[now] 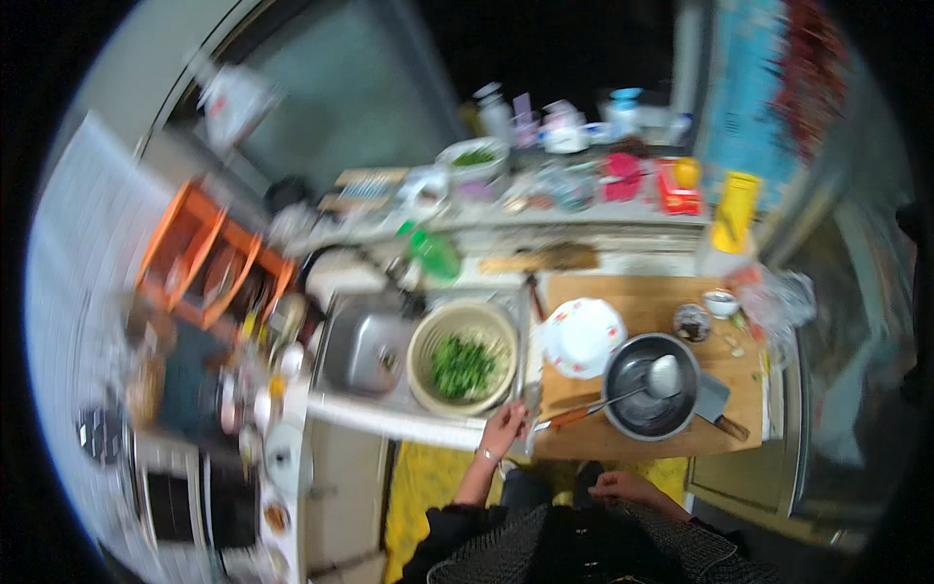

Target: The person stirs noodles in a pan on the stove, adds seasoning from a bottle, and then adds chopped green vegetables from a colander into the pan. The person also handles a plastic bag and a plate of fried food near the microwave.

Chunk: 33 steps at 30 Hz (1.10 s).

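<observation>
My left hand (503, 429) is at the front edge of the counter, between the sink and the wooden cutting board (576, 443). Its fingers are curled near the orange handle of a ladle (664, 377); whether they hold anything is unclear. The ladle rests in a dark metal pot (627, 420) on the board. My right hand (616, 485) is low before my body, fingers bent, its grip blurred. A beige basin (422, 379) with chopped greens (460, 365) sits over the steel sink (357, 336). A floral white plate (582, 337) lies left of the pot.
A cleaver (713, 400) lies partly behind the pot, its handle toward the board's front right. Small bowls (721, 304) and a jar (691, 323) stand at the board's back right. A green bottle (435, 255) is behind the sink. An orange rack (211, 255) stands left.
</observation>
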Motion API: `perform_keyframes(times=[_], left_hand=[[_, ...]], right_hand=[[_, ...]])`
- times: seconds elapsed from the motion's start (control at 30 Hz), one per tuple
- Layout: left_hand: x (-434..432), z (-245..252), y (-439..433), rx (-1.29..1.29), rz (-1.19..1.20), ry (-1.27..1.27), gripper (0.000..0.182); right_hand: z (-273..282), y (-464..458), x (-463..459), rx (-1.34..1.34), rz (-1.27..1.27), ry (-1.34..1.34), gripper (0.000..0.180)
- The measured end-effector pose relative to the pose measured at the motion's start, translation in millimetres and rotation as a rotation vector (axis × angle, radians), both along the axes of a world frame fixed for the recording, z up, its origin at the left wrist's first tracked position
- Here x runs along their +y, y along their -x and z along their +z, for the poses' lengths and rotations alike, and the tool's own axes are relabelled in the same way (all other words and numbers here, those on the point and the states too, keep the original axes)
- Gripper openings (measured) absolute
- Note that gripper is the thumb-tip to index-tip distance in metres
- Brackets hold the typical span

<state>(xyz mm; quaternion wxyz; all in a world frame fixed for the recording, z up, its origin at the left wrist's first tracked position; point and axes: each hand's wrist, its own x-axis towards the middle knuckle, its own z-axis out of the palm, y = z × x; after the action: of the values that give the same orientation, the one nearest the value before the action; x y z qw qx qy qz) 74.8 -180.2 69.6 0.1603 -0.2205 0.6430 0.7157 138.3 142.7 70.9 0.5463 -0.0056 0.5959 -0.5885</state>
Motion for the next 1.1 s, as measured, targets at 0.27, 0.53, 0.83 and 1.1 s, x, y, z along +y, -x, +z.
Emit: perform_keyframes(times=[0.27, 0.53, 0.83, 1.1], left_hand=[[-90.3, -5.2, -134.3, 0.066, 0.252, 0.245, 0.042], [-185.6, -34.6, -339.6, -0.126, 0.660, 0.319, 0.043], [-240.5, -26.0, -495.4, -0.228, 1.099, 0.282, 0.042], [-214.1, -36.7, -551.5, -0.324, 1.502, 0.103, 0.039]], right_hand=[[29.2, 16.7, -116.9, 0.129, 0.443, -0.032, 0.045], [18.6, -17.3, -295.2, 0.229, 0.711, 0.090, 0.031], [-4.9, -44.6, -567.4, 0.530, 0.894, 0.257, 0.024], [-49.8, -83.3, -854.0, 1.226, 0.854, 0.361, 0.034]])
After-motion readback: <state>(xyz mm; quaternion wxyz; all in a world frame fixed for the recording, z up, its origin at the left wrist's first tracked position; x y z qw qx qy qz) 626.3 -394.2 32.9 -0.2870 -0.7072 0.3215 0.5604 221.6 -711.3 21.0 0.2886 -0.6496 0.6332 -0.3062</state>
